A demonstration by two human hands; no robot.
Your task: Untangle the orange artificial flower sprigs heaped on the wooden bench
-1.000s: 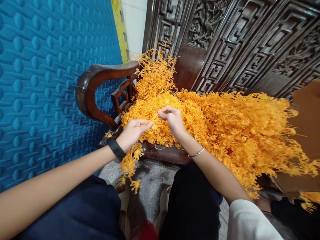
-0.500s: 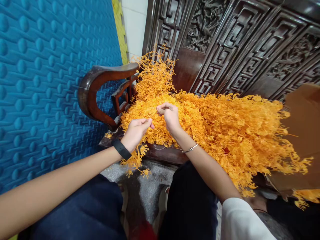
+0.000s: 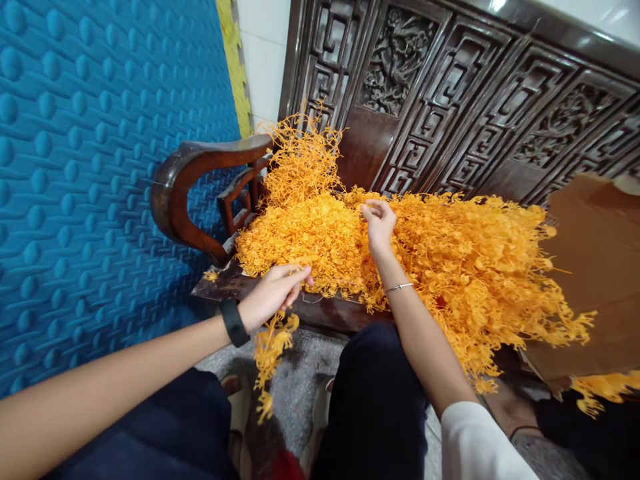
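Note:
A heap of orange plastic flower pieces (image 3: pixel 310 233) lies on a dark wooden bench seat (image 3: pixel 330 312). At the heap's front edge my left hand (image 3: pixel 275 293), with a black wristband, is closed, thumb pressed on the forefinger. From under it a strand of orange flowers (image 3: pixel 273 353) hangs down over the floor. My right hand (image 3: pixel 381 225), with a thin bangle at the wrist, is raised over the heap, fingers curled and fingertips together. Whatever its pinch may hold is too small to make out.
A bigger orange bundle (image 3: pixel 475 260) spreads to the right, near a brown cardboard piece (image 3: pixel 595 280). The curved wooden armrest (image 3: pixel 170 193) stands left, beside a blue foam mat (image 3: pixel 100 167). Behind rises the carved backrest (image 3: pixel 370 143). Part of another person's leg (image 3: pixel 505 407) shows lower right.
My hands have drawn apart: the right moved right, the left moved slightly down. The flower strand under my left hand hangs lower. The camera view has shifted a little.

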